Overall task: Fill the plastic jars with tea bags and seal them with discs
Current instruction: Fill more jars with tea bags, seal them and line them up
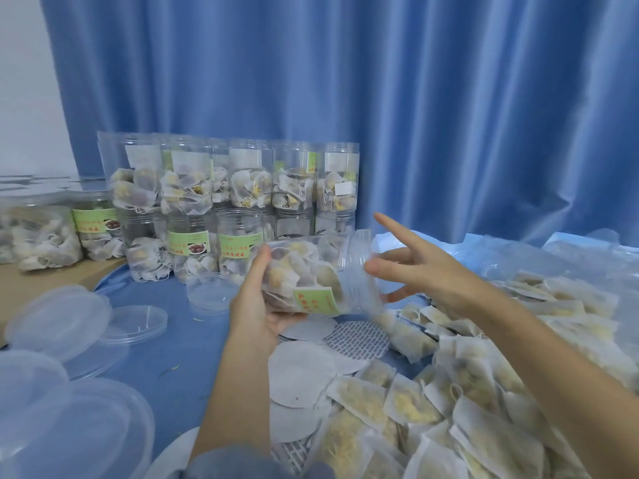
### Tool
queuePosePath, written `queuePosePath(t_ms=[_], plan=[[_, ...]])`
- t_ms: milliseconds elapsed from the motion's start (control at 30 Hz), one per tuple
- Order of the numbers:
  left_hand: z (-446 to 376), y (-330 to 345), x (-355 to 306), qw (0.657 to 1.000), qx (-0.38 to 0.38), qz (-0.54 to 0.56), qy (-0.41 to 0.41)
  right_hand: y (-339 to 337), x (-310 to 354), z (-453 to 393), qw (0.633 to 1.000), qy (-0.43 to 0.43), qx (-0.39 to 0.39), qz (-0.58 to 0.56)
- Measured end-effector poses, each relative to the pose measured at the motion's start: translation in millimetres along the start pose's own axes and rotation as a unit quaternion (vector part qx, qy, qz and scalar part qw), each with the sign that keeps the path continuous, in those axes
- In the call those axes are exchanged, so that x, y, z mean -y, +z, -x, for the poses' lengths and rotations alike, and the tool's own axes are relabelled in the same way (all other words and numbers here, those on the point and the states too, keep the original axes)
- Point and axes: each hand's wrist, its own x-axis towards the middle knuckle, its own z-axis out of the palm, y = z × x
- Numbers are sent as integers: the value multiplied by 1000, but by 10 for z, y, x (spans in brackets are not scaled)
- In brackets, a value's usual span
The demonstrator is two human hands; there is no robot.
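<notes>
My left hand (257,305) grips a clear plastic jar (318,274) packed with tea bags, tilted on its side with the open mouth pointing right. A green label shows on its lower side. My right hand (415,267) is at the jar's mouth with fingers spread and the index finger pointing up-left; thumb and lower fingers touch the rim. White seal discs (304,371) lie on the blue tabletop below the jar, one with a printed pattern (358,340). A heap of loose tea bags (466,402) covers the right side.
Filled jars (235,202) stand stacked in two rows at the back against a blue curtain. More filled jars (45,236) sit far left. Clear plastic lids (58,323) pile up at the left, with one lid (211,292) near the jars. Plastic bags (518,257) lie behind the heap.
</notes>
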Motion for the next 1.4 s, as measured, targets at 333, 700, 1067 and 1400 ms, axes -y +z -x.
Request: queuePosePath(t_ms=[333, 700, 1067, 1400], plan=[[-17, 19, 154, 1000, -28, -11, 0, 14, -33, -41, 936, -117, -33, 329], [-3, 175, 198, 999, -28, 7, 14, 527, 95, -114, 961, -102, -234, 106], [-103, -83, 192, 995, 56, 12, -85, 398, 171, -219, 814, -354, -38, 459], [65, 338, 236, 999, -1, 32, 5, 340, 194, -38, 936, -158, -206, 237]])
